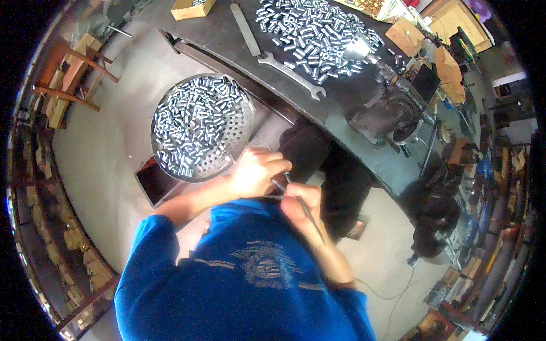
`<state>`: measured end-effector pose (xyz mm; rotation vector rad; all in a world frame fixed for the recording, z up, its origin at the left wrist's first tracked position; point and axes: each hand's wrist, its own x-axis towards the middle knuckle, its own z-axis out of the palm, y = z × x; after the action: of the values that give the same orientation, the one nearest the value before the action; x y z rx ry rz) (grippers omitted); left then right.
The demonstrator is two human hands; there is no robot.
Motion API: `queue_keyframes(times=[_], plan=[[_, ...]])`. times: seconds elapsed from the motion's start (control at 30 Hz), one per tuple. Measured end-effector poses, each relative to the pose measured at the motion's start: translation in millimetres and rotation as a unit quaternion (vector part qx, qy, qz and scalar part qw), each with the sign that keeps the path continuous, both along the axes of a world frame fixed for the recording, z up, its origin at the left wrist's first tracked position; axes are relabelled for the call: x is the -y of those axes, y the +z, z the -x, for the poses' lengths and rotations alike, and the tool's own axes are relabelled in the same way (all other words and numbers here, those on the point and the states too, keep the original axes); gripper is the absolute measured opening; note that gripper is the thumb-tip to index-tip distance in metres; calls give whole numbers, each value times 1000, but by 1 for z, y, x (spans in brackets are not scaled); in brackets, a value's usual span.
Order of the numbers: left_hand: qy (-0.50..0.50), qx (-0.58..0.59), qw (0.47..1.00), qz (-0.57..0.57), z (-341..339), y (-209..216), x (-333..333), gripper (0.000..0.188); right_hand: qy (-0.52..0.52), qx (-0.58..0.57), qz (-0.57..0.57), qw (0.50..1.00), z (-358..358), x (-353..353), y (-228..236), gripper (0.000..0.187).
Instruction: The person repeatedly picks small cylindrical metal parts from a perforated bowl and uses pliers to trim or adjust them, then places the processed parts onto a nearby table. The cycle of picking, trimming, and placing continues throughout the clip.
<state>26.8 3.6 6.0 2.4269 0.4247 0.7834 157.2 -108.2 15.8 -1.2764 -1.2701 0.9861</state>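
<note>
Close in front of my blue shirt, my two hands nearly meet. My left hand [261, 170] is closed, with a small grey metal piece [278, 183] at its fingertips; its exact kind is too small to tell. My right hand [303, 202] is wrapped round a thin dark rod-like tool [307, 212], whose shaft runs back along the wrist. The tool's front end is beside the metal piece, partly hidden by fingers. Left of my hands stands a round perforated metal pan [242, 121], heaped on one side with short shiny metal sleeves [190, 116].
A dark workbench [341, 122] crosses ahead to the right. On it lie a pile of metal sleeves [318, 37], an open-ended wrench [293, 75], a flat metal bar [245, 29] and a bench vise [392, 113]. A wooden stool [74, 74] stands far left; loaded shelves line both sides.
</note>
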Motion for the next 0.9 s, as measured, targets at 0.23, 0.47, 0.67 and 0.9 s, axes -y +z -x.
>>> queue_keyframes(times=[0.23,0.47,0.67,0.9], plan=[[45,-76,994,-58,-27,4,-47,15,-141,65,-147,977,-17,17,-2,29],[223,-19,968,-111,-115,49,-190,20,-176,-3,-111,978,-23,34,2,31],[127,99,978,134,-96,65,-216,40,-204,45,-99,973,-16,39,-9,32],[182,-243,952,29,71,-59,-127,21,-134,-2,-39,990,-14,45,-11,31]])
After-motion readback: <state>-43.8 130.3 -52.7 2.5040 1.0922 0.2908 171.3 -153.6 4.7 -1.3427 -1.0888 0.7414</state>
